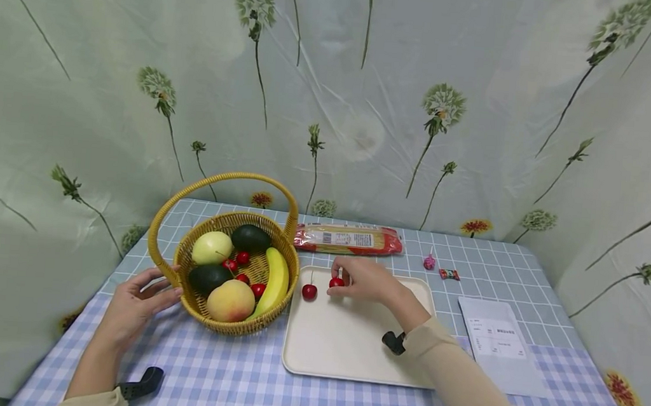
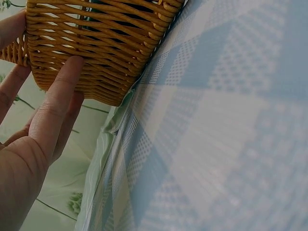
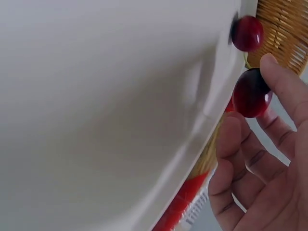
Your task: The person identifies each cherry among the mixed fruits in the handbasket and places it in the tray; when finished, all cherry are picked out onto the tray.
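My right hand (image 1: pixel 366 280) pinches a red cherry (image 3: pixel 252 94) between thumb and fingers, low over the cream tray (image 1: pixel 348 351). Just left of it, a second cherry (image 1: pixel 309 291) with its stem up lies on that tray. On the left stands a yellow wicker basket (image 1: pixel 229 328) with a tall handle. It contains a banana (image 1: pixel 274 282), a peach (image 1: pixel 231 301), a pale green round fruit (image 1: pixel 212 248), two dark green fruits (image 1: pixel 250 238) and several cherries (image 1: pixel 243 258). My left hand (image 1: pixel 136 303) touches the basket's left side with extended fingers.
Behind the tray lies a red-ended packet of noodles (image 1: pixel 348 239). A pink wrapped candy (image 1: pixel 429 261) and a small red-and-green packet (image 1: pixel 449 274) are to its right. A white printed pouch (image 1: pixel 495 337) lies right of the tray. A floral curtain (image 1: pixel 367 104) backs the table.
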Tool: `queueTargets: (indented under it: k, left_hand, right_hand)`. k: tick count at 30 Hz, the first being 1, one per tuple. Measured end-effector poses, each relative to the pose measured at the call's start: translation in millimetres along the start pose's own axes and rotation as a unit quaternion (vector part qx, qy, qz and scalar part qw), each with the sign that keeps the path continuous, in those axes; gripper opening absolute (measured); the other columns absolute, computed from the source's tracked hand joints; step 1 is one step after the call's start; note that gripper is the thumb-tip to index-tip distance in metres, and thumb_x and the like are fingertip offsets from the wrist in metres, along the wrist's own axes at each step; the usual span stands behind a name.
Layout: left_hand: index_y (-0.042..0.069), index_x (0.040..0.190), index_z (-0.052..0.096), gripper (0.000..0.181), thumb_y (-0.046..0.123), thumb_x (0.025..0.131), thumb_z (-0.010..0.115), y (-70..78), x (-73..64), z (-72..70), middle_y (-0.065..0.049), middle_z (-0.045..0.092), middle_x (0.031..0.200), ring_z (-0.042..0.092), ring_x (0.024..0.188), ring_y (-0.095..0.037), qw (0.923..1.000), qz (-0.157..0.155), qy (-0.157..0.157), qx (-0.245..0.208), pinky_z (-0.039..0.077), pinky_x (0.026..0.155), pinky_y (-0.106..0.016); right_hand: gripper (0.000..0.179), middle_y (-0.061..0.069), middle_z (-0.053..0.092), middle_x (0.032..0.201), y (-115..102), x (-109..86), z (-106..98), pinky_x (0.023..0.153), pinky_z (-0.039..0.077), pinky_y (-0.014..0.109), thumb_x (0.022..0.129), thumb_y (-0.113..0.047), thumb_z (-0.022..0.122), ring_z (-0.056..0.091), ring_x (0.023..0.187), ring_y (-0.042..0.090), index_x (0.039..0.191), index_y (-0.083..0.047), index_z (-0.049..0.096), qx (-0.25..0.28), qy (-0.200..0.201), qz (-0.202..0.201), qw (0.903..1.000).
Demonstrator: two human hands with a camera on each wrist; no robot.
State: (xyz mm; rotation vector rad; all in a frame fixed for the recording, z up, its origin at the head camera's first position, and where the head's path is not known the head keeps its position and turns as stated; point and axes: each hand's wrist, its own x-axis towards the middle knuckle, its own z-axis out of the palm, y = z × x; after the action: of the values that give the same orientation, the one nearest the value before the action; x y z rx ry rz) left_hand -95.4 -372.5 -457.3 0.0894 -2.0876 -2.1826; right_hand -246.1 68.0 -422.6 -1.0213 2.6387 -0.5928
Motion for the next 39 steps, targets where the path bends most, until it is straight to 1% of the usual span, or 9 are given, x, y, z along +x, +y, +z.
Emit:
queueTargets:
  k: [4, 10, 15, 20, 24, 28, 31, 35, 39]
  left_hand:
    - [0.011, 0.133, 0.073, 0.039, -0.006, 0.098, 0.073, -0.9, -1.4, -0.2, 0.017, 0.066, 0.129, 0.070, 0.112, 0.003, 1.0000, -0.007, 0.004, 0.000, 0.064, 0.085, -0.022]
    - [0.011, 0.132, 0.073, 0.039, -0.005, 0.097, 0.074, -2.4, -2.3, 0.5, 0.017, 0.066, 0.128, 0.070, 0.111, 0.003, 0.9998, -0.011, 0.014, 0.007, 0.064, 0.084, -0.021]
    - [0.012, 0.130, 0.074, 0.038, -0.007, 0.098, 0.073, -2.7, -2.3, 0.9, 0.017, 0.070, 0.126, 0.071, 0.111, 0.002, 0.9999, -0.007, 0.008, -0.002, 0.064, 0.084, -0.021]
    - [0.011, 0.131, 0.073, 0.038, -0.007, 0.098, 0.072, -3.6, -2.6, 0.6, 0.016, 0.071, 0.124, 0.071, 0.110, 0.002, 1.0000, -0.005, 0.006, -0.002, 0.064, 0.084, -0.021]
    - [0.008, 0.133, 0.072, 0.039, -0.006, 0.097, 0.074, -3.5, -3.0, 0.9, 0.017, 0.071, 0.125, 0.071, 0.111, 0.002, 0.9999, -0.007, 0.009, 0.006, 0.064, 0.084, -0.021]
    - [0.008, 0.133, 0.072, 0.039, -0.006, 0.097, 0.074, -3.5, -3.1, 1.0, 0.018, 0.071, 0.125, 0.071, 0.111, 0.003, 0.9999, -0.006, 0.010, 0.006, 0.064, 0.084, -0.021]
    - [0.008, 0.133, 0.072, 0.039, -0.006, 0.097, 0.074, -3.0, -2.7, 1.0, 0.017, 0.072, 0.125, 0.071, 0.111, 0.002, 0.9999, -0.005, 0.010, 0.003, 0.064, 0.084, -0.021]
    - [0.008, 0.133, 0.072, 0.039, -0.006, 0.097, 0.074, -1.4, -1.7, 0.9, 0.016, 0.072, 0.124, 0.072, 0.110, 0.001, 0.9999, -0.007, 0.009, 0.002, 0.064, 0.085, -0.021]
    - [0.009, 0.133, 0.072, 0.039, -0.006, 0.097, 0.074, -0.2, 0.2, 0.8, 0.016, 0.071, 0.124, 0.071, 0.110, 0.002, 0.9999, -0.009, 0.009, 0.004, 0.064, 0.084, -0.021]
  right_hand:
    - [0.030, -0.007, 0.061, 0.077, -0.7, 1.5, 9.3, 0.063, 0.044, 0.025, 0.094, -0.039, 0.085, 0.054, 0.070, 0.008, 0.105, -0.020, 0.065, -0.001, -0.012, -0.005, 0.9999]
    - [0.031, -0.005, 0.056, 0.073, -2.4, 3.7, 18.7, 0.063, 0.040, 0.025, 0.095, -0.034, 0.085, 0.050, 0.068, 0.009, 0.107, -0.019, 0.061, 0.018, -0.034, 0.003, 0.9993]
    - [0.034, -0.005, 0.054, 0.071, -3.6, 4.5, 22.5, 0.062, 0.038, 0.025, 0.094, -0.035, 0.086, 0.049, 0.066, 0.009, 0.106, -0.018, 0.059, 0.024, -0.035, 0.000, 0.9991]
    - [0.037, -0.005, 0.055, 0.072, -3.8, 3.4, 22.4, 0.062, 0.040, 0.025, 0.093, -0.036, 0.086, 0.049, 0.066, 0.009, 0.109, -0.017, 0.060, 0.049, -0.041, -0.001, 0.9980]
    - [0.039, -0.001, 0.059, 0.076, -2.5, 0.3, 16.9, 0.066, 0.044, 0.026, 0.092, -0.033, 0.087, 0.051, 0.069, 0.010, 0.115, -0.014, 0.062, 0.054, -0.044, -0.002, 0.9976]
    - [0.043, 0.006, 0.065, 0.093, -2.2, -1.7, 6.3, 0.074, 0.050, 0.028, 0.092, -0.032, 0.088, 0.057, 0.078, 0.013, 0.121, -0.012, 0.064, 0.052, -0.037, 0.001, 0.9979]
    - [0.045, 0.011, 0.068, 0.106, -3.8, -1.6, -4.3, 0.079, 0.053, 0.030, 0.093, -0.032, 0.086, 0.060, 0.084, 0.016, 0.126, -0.009, 0.065, 0.057, -0.026, 0.002, 0.9980]
    - [0.040, 0.017, 0.071, 0.114, -9.2, 1.7, -18.4, 0.085, 0.058, 0.032, 0.098, -0.027, 0.081, 0.065, 0.088, 0.018, 0.128, -0.005, 0.067, 0.057, -0.009, -0.021, 0.9981]
    - [0.036, 0.017, 0.073, 0.117, -18.2, 8.4, -27.7, 0.088, 0.061, 0.034, 0.101, -0.024, 0.077, 0.068, 0.091, 0.018, 0.129, -0.004, 0.068, 0.040, -0.005, -0.051, 0.9979]
